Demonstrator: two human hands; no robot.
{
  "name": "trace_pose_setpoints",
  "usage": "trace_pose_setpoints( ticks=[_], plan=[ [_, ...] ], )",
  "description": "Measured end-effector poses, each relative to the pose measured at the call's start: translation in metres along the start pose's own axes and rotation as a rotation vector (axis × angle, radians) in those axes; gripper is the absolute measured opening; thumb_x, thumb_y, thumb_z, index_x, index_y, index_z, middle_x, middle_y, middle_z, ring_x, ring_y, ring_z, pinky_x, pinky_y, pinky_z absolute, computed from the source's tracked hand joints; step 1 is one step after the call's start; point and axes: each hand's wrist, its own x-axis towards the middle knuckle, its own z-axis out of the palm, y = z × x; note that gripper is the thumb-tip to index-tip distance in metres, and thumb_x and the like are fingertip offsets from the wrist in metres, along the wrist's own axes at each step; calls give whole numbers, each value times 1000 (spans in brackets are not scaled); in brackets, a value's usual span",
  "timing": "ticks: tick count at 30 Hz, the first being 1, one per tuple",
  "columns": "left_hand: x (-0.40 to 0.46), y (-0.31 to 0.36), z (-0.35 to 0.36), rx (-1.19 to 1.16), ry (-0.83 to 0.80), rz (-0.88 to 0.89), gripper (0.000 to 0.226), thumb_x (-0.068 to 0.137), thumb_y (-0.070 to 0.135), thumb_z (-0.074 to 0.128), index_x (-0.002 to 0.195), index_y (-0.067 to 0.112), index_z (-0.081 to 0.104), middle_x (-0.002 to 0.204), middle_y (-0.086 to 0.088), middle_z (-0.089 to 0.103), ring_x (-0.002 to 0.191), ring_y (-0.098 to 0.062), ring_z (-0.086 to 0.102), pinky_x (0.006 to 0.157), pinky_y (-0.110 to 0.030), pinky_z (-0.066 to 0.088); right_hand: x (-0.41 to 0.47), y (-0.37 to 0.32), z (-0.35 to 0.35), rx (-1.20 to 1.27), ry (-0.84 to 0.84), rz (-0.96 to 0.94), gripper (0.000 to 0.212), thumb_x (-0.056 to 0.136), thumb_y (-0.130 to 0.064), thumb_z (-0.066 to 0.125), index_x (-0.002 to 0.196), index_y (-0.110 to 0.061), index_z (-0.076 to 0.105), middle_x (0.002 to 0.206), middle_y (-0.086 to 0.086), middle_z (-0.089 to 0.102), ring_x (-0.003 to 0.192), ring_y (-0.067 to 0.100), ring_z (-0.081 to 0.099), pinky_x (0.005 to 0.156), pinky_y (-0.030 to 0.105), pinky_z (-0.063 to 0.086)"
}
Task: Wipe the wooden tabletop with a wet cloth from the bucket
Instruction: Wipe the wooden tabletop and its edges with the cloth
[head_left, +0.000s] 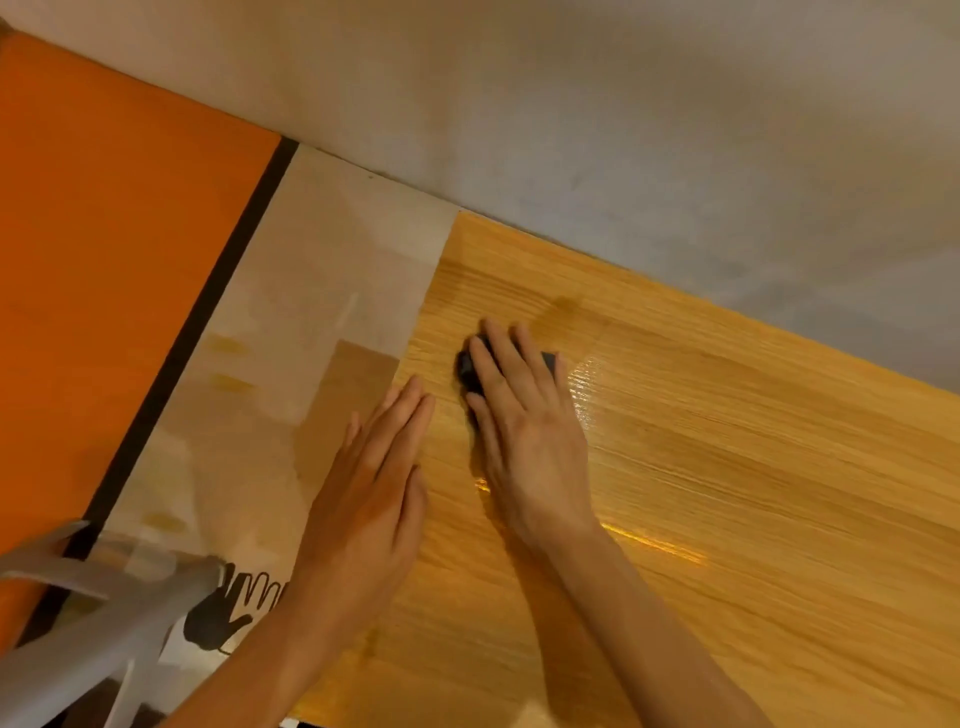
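**Right hand flat on dark cloth, left hand flat beside it**

The right hand (524, 415) lies palm down with straight fingers on a dark cloth (467, 366), pressing it to the wooden tabletop (753, 493). Only the cloth's edges show, past the fingertips and beside the thumb. Wet sheen streaks the wood just right of this hand. The left hand (371, 499) lies flat, fingers together and released, just left of the right hand, holding nothing, not touching the cloth.
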Motion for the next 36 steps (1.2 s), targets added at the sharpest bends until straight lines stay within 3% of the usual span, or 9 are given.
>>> trace_pose_setpoints(
  ticks=[2, 5, 8, 12, 16, 24, 29, 33, 36],
  plan=[
    [17, 2, -4, -23, 27, 21, 56, 104, 20, 34, 159, 13, 25, 169, 6, 14, 156, -6, 8, 127, -28, 1, -17, 42, -19, -28, 29, 70, 46, 104, -26, 36, 148, -17, 35, 158, -2, 25, 149, 15, 11, 123, 40, 5],
    [53, 5, -7, -77, 79, 8, 56, 105, 20, 34, 159, 12, 24, 169, 4, 15, 156, -7, 7, 128, -30, 4, -39, 98, -43, 29, 181, 435, 47, 102, -26, 35, 147, -13, 38, 158, -1, 26, 149, 16, 13, 122, 48, 8],
    [81, 2, -1, -39, 110, 61, 55, 105, 20, 32, 158, 7, 25, 168, -4, 18, 156, -13, 10, 128, -35, 9, -25, 96, -36, 74, 316, 641, 48, 102, -26, 33, 147, -10, 38, 157, 0, 27, 148, 20, 14, 120, 52, 8],
    [87, -2, 9, 71, 115, 71, 55, 105, 19, 30, 157, 3, 25, 167, -8, 19, 156, -18, 12, 128, -35, 13, 2, 17, 0, 67, 269, 450, 45, 103, -23, 35, 148, -16, 36, 157, -2, 26, 149, 17, 12, 123, 37, 1],
    [88, -1, 9, 119, 93, 89, 54, 106, 21, 28, 157, 2, 25, 167, -10, 19, 157, -21, 13, 127, -38, 18, -8, -16, 16, 14, 132, 186, 44, 102, -23, 35, 145, -14, 42, 156, 1, 32, 148, 20, 18, 121, 45, 12],
    [93, 3, 6, 104, 6, 33, 59, 104, 25, 20, 160, 10, 16, 170, -2, 8, 157, -14, 2, 127, -29, 7, 98, 56, -7, 48, 243, 384, 42, 104, -26, 35, 143, -13, 44, 154, 5, 35, 147, 25, 20, 122, 45, 10],
    [91, 3, 4, 124, 0, 23, 59, 104, 26, 19, 160, 10, 15, 170, -1, 6, 157, -14, 1, 120, -11, -8, -4, -2, 7, 7, 152, 330, 46, 104, -25, 34, 149, -16, 35, 159, 1, 23, 149, 20, 11, 122, 45, 10],
    [93, 3, 6, 142, 24, 32, 58, 104, 24, 21, 160, 9, 16, 169, -2, 7, 157, -15, 3, 121, -12, -6, 6, 2, 10, -38, 122, 230, 45, 104, -28, 31, 147, -16, 37, 158, 0, 27, 149, 19, 15, 122, 43, 10],
    [93, 2, 8, 113, 40, 36, 58, 104, 24, 22, 160, 11, 17, 170, -2, 9, 157, -15, 4, 124, -26, 13, 86, 13, 10, 5, 184, 240, 43, 104, -28, 34, 144, -13, 44, 153, 5, 38, 146, 24, 24, 121, 43, 12]
  ],
)
